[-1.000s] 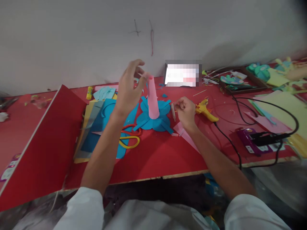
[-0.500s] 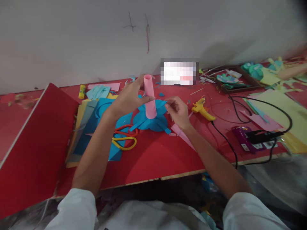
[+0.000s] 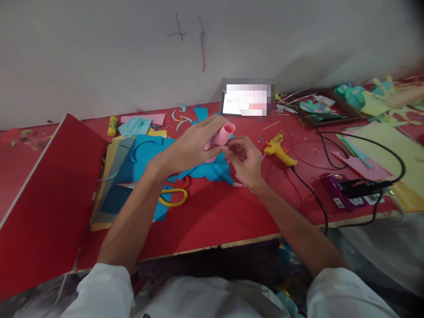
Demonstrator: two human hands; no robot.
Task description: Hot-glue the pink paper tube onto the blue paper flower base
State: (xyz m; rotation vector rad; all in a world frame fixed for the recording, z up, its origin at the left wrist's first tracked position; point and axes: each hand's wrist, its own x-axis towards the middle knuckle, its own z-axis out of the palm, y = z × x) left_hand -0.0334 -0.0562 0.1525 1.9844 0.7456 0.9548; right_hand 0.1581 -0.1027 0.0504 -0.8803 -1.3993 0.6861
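Note:
My left hand is closed around a pink paper tube, which leans to the right with its open end up. Below the tube lies a blue paper piece with cut petals and strips, partly covered by my fingers. My right hand has its fingertips pinched together beside the tube, close to my left thumb. What those fingertips grip is hidden. Left of the blue piece rest scissors with red and yellow handles, their blades partly behind my left forearm.
A yellow glue gun lies to the right, its cord running past a purple power box. Stacked coloured paper and a glue stick are at left. A screen leans on the wall. Another person's arm reaches in far right.
The pink tube, upright before, now tilts to the right, tipped by my left hand. My right hand has moved from the outer tip of a blue petal to beside the tube.

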